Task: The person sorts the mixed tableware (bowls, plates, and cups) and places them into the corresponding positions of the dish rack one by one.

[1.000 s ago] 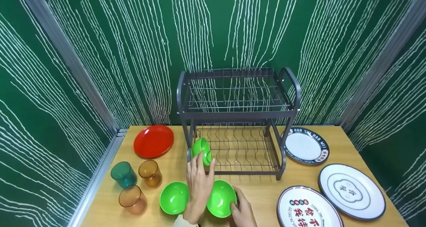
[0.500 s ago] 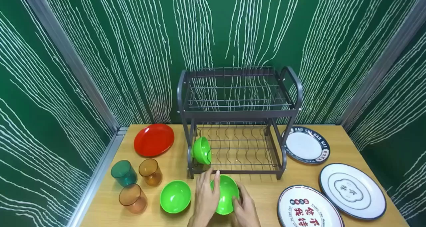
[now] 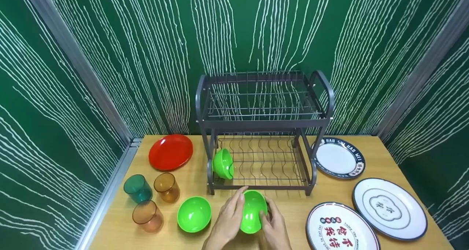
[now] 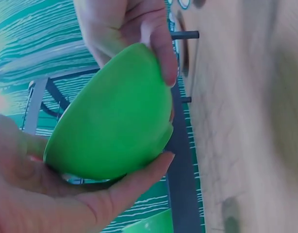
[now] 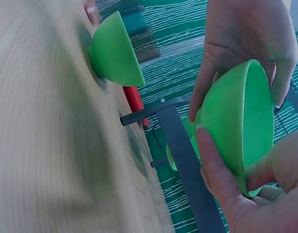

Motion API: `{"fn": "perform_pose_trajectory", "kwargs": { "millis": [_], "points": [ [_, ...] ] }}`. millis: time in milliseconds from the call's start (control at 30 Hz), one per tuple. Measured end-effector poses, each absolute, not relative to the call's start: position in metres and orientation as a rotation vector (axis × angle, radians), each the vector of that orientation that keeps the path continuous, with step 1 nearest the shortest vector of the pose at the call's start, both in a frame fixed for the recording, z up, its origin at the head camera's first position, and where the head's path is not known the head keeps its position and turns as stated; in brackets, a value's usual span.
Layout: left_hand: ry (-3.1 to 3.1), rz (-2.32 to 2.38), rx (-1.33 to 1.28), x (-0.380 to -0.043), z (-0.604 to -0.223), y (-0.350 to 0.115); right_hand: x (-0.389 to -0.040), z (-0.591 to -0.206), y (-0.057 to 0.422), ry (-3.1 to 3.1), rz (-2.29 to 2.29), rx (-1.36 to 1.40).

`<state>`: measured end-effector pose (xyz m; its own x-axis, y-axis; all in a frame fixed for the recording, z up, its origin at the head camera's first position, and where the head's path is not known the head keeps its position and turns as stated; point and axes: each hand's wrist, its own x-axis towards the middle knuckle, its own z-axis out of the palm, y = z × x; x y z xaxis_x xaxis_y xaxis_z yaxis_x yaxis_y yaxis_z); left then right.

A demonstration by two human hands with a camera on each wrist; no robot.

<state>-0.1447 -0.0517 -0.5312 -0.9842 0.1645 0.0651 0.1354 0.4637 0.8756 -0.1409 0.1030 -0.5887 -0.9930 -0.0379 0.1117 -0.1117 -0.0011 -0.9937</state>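
Observation:
Both hands hold a bright green bowl (image 3: 253, 215) in front of the rack, tilted and lifted off the table. My left hand (image 3: 229, 217) has the bowl's left side between thumb and fingers, as the right wrist view shows. My right hand (image 3: 274, 224) pinches the opposite rim, its thumb (image 5: 263, 172) inside the bowl and its fingers against the outside. Another green bowl (image 3: 194, 214) stands upright on the table to the left. Inside the lower tier of the dark dish rack (image 3: 263, 124), a green bowl (image 3: 222, 164) leans on its side at the left end.
Left on the table are a red plate (image 3: 170, 152), a teal cup (image 3: 138, 188), an amber cup (image 3: 166, 187) and an orange-brown cup (image 3: 148, 216). Rimmed white plates (image 3: 339, 157) (image 3: 390, 208) (image 3: 342, 226) lie on the right. Green walls surround the table.
The left hand has come down from beside the racked bowl to the held bowl and grips it. The held bowl has risen and shifted slightly right, tilting more between the hands.

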Motion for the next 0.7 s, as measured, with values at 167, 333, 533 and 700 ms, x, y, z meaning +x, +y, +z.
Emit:
{"fn": "perform_pose_trajectory", "kwargs": {
  "millis": [167, 333, 533, 700],
  "points": [
    [2.650, 1.556, 0.340, -0.144, -0.526, -0.057, -0.140, -0.586, 0.104, -2.164, 2.293, 0.115],
    [2.621, 1.583, 0.363, -0.145, -0.520, -0.061, -0.141, -0.583, 0.104, -2.179, 2.232, 0.123],
    [2.632, 1.607, 0.352, -0.149, -0.516, -0.061, -0.145, -0.578, 0.104, -2.204, 2.154, 0.111],
    [2.653, 1.618, 0.311, -0.152, -0.515, -0.060, -0.144, -0.575, 0.105, -2.220, 2.185, 0.121]
  ]
}}
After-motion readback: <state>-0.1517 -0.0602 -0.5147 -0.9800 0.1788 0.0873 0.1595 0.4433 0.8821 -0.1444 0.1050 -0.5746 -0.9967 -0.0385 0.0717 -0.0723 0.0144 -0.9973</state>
